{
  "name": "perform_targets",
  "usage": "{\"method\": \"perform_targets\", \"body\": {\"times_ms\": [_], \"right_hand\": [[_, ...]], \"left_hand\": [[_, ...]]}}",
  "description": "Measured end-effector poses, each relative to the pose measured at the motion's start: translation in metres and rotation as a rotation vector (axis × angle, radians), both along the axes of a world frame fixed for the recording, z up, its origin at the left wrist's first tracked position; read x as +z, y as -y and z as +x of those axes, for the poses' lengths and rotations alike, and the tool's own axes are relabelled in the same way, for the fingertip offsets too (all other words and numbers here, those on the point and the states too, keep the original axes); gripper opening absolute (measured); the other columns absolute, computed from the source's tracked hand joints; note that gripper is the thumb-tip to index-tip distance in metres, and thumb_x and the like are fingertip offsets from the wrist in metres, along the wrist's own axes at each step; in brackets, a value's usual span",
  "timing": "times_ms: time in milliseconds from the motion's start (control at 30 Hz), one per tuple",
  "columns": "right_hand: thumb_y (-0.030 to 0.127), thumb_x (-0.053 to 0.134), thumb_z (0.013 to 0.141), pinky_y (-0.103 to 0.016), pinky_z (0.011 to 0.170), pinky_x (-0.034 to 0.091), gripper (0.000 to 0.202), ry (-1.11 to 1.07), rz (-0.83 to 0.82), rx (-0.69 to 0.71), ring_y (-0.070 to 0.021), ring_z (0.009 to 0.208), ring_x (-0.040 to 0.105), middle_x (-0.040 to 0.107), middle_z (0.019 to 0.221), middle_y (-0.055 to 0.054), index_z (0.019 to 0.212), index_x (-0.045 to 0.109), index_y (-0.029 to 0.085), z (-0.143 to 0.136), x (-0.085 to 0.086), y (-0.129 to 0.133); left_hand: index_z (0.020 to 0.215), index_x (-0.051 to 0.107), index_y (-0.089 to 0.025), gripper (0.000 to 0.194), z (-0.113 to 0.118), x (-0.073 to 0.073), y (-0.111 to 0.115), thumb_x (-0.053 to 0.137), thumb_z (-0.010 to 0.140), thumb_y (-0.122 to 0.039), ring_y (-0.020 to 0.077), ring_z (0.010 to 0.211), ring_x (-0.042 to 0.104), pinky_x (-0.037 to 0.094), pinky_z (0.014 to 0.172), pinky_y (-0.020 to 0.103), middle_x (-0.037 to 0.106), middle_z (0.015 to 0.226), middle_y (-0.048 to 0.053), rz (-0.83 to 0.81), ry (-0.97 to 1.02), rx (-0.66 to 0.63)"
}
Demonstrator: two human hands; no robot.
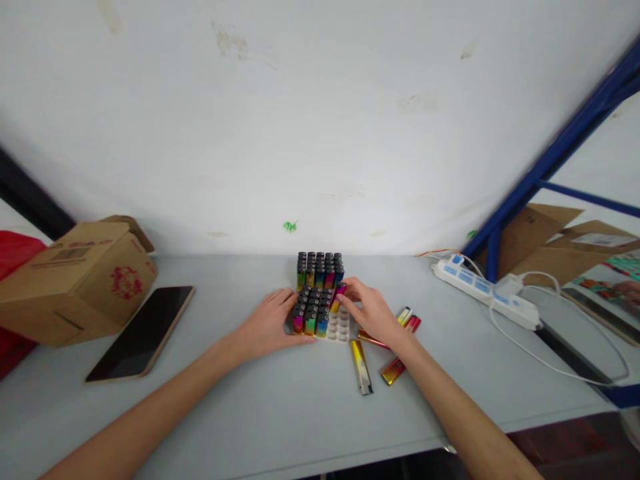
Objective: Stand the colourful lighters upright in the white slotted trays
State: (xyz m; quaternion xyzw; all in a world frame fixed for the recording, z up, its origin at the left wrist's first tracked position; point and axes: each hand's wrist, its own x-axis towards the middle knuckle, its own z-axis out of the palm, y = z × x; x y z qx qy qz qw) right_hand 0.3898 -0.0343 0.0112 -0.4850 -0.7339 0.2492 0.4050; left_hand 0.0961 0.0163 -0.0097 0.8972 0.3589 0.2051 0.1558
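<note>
A white tray (pixel 339 328) with round-edged slots holds several upright lighters (pixel 311 319) with black tops and rainbow bodies. My left hand (pixel 273 325) grips the tray's left side, thumb along the front edge and fingers toward the back. Between the thumb and fingers of my right hand (pixel 367 307) is a pink-and-yellow lighter (pixel 338 297), slightly tilted over the tray's right part, where bare slots show. Whether its lower end sits in a slot I cannot tell. Loose lighters lie beside and under my right forearm, among them a yellow-and-silver lighter (pixel 361 367) and a red-gold one (pixel 393 371).
Behind the tray stands a second block of upright lighters (pixel 321 270). A phone-like dark tablet (pixel 141 332) and a cardboard box (pixel 75 280) are at the left. To the right lies a white power strip (pixel 485 293) with looping cables, near a blue metal frame (pixel 540 160).
</note>
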Motion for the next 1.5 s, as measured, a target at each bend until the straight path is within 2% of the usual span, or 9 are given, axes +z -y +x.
{"method": "perform_targets", "body": {"times_ms": [167,333,567,700,867,1000,1100,1233,1500], "right_hand": [[0.032,0.064,0.113,-0.043,0.101,0.062,0.019,0.209,0.053,0.018,-0.0286,0.107,0.082,0.085,0.113,-0.009,0.131,0.068,0.025,0.003,0.001,0.001],[0.033,0.067,0.112,-0.044,0.103,0.061,0.02,0.24,0.057,0.034,-0.0292,0.109,0.08,0.085,0.117,-0.01,0.13,0.073,0.025,0.002,0.007,0.005],[0.043,0.068,0.113,-0.04,0.092,0.063,0.022,0.163,0.066,-0.123,-0.0263,0.096,0.081,0.086,0.104,-0.007,0.119,0.079,0.025,0.04,0.054,0.017],[0.045,0.067,0.113,-0.046,0.102,0.065,0.023,0.3,0.09,-0.152,-0.0292,0.104,0.081,0.085,0.114,-0.01,0.116,0.081,0.026,0.064,0.071,0.053],[0.045,0.072,0.111,-0.05,0.123,0.061,0.046,0.473,0.132,-0.076,-0.0334,0.151,0.066,0.066,0.164,-0.012,0.157,0.07,0.037,0.053,0.049,0.13],[0.045,0.075,0.108,-0.063,0.128,0.057,0.051,0.584,0.185,-0.074,-0.041,0.163,0.053,0.056,0.176,-0.012,0.159,0.067,0.038,0.017,0.01,0.168],[0.037,0.072,0.109,-0.071,0.129,0.055,0.039,0.591,0.231,-0.204,-0.0431,0.162,0.054,0.059,0.172,-0.015,0.148,0.072,0.034,0.001,-0.015,0.169],[0.024,0.064,0.112,-0.074,0.128,0.054,0.03,0.571,0.305,-0.288,-0.0413,0.162,0.054,0.061,0.167,-0.017,0.139,0.074,0.031,0.011,-0.031,0.151],[0.034,0.067,0.113,-0.071,0.127,0.056,0.04,0.548,0.298,-0.311,-0.0397,0.153,0.062,0.064,0.16,-0.017,0.153,0.066,0.032,0.05,-0.023,0.134]], "left_hand": [[0.123,0.076,-0.025,0.071,-0.001,0.001,0.0,0.088,0.083,-0.082,0.0394,0.117,0.073,0.061,0.109,0.055,0.076,0.124,0.013,0.001,0.013,0.002],[0.12,0.077,-0.025,0.07,-0.001,0.002,0.0,0.086,0.083,-0.084,0.0381,0.114,0.074,0.062,0.108,0.054,0.077,0.122,0.011,0.013,0.015,0.001],[0.12,0.077,-0.024,0.074,0.0,0.004,0.0,0.086,0.081,-0.086,0.0399,0.113,0.074,0.062,0.107,0.055,0.077,0.12,0.012,0.0,0.0,0.009],[0.117,0.077,-0.024,0.073,0.001,0.004,0.0,0.085,0.082,-0.087,0.0391,0.111,0.074,0.062,0.106,0.054,0.077,0.119,0.013,0.01,0.006,0.007],[0.117,0.076,-0.025,0.07,0.002,0.003,-0.001,0.083,0.084,-0.086,0.0384,0.111,0.074,0.062,0.105,0.053,0.078,0.119,0.012,0.027,0.023,-0.005],[0.116,0.075,-0.028,0.063,0.002,0.002,0.0,0.084,0.086,-0.082,0.0378,0.112,0.075,0.061,0.106,0.053,0.078,0.119,0.011,0.046,0.013,0.0],[0.115,0.074,-0.028,0.062,0.002,0.003,0.001,0.085,0.086,-0.082,0.0377,0.112,0.075,0.062,0.105,0.053,0.078,0.117,0.011,0.054,0.015,-0.006],[0.111,0.074,-0.026,0.062,0.0,0.004,0.0,0.084,0.086,-0.082,0.0366,0.109,0.075,0.062,0.103,0.052,0.078,0.115,0.011,0.031,0.025,-0.007],[0.112,0.074,-0.025,0.067,-0.002,-0.001,-0.003,0.083,0.085,-0.086,0.0376,0.11,0.075,0.062,0.104,0.054,0.078,0.116,0.011,0.016,0.017,-0.007]]}}
